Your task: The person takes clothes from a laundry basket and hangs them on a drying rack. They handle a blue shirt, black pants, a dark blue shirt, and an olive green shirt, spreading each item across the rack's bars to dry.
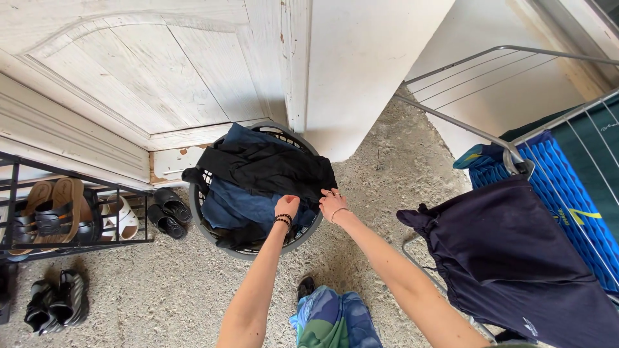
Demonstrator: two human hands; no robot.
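Gripping black garment [271, 169] in round grey laundry basket [196, 209], centre frame: left hand [286, 207] fingers curled into blue clothes [242, 205], right hand [332, 202] pinching black cloth edge. Drying rack [474, 132] right, navy garment [516, 258] draped. Shoe shelf [64, 238] lower left.

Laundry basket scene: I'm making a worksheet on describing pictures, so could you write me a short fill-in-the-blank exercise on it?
1. Both hands, the left hand and the right hand, reach into a round grey laundry ____.
2. The black garment lies on top of a ____ one.
3. A dark navy garment hangs over the drying ____ at the right.
4. The sandals sit on a black metal shoe ____ at the left.

Missing words: basket; blue; rack; rack
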